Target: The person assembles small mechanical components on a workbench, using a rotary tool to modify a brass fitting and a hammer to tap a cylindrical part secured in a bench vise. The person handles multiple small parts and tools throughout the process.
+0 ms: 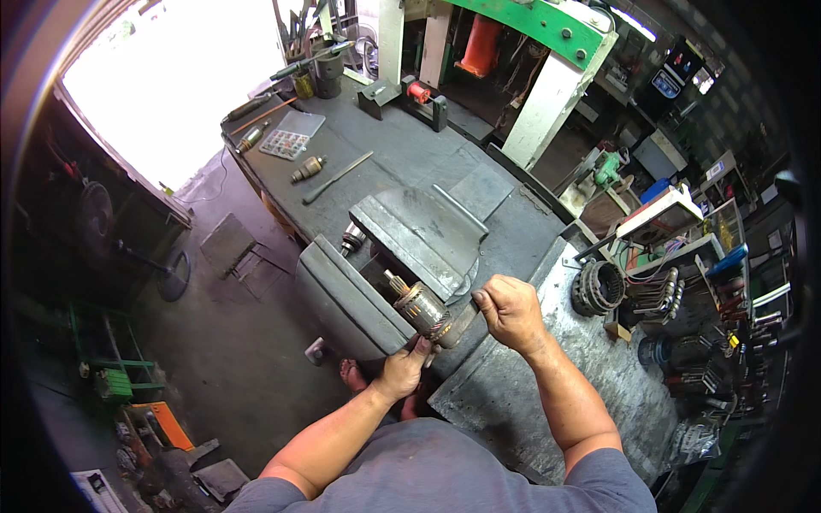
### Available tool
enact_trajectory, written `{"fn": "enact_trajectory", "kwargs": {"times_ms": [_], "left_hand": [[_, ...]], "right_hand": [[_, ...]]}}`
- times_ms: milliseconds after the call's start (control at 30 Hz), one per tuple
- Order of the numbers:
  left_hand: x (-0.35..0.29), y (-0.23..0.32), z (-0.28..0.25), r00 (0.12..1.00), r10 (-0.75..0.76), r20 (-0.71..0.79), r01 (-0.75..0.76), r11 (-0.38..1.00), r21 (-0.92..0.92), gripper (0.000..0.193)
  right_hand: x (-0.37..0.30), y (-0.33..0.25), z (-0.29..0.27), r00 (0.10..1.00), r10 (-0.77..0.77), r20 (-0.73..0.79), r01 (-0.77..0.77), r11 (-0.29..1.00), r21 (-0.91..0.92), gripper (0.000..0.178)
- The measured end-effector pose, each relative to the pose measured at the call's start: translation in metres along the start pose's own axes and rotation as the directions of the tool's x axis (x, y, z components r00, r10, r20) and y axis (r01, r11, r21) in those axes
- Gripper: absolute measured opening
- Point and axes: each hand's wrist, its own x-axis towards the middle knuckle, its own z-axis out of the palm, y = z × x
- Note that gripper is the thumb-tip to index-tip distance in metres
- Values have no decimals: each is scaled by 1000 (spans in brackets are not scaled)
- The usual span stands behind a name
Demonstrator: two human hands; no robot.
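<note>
A motor armature (422,309) lies between the jaws of a big grey bench vise (410,231), its toothed shaft end pointing away from me. My left hand (404,368) is closed at the armature's near end, with the thumb along its side. A narrow, flat, tan-grey strip (464,325) runs from that near end up toward my right hand. My right hand (510,315) is a fist beside the vise, thumb pressed on the fingers, gripping the strip's upper end; the strip's kind is unclear. Another metal part (351,239) sits further along in the jaw gap.
On the dark bench (368,137) lie a file (338,178), a small drive gear (309,168) and a compartment box (291,137). A ring-shaped stator (598,287) stands on the metal table to the right. A stool (235,245) and a fan (97,209) are at left.
</note>
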Motion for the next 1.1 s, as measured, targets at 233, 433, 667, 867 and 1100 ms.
{"fn": "enact_trajectory", "kwargs": {"times_ms": [233, 433, 667, 867, 1100], "left_hand": [[16, 4, 0, 992, 86, 95, -117, 914, 388, 32], [18, 4, -6, 992, -61, 109, 46, 990, 135, 34], [2, 21, -3, 978, 51, 204, 36, 915, -402, 47], [-3, 20, -4, 990, 5, -139, -9, 999, -30, 32], [-7, 49, 3, 994, -108, -25, 99, 966, -239, 25]], "right_hand": [[2, -9, -8, 964, -238, 120, 239, 971, 1, 28], [-1, -8, -5, 996, -85, 11, 86, 994, -63, 24], [-9, 5, 13, 974, 222, -42, -221, 975, 25, 27], [-17, 0, 16, 983, -178, 48, 173, 981, 82, 25], [-14, 17, 19, 996, 89, -7, -88, 993, 77, 31]]}}
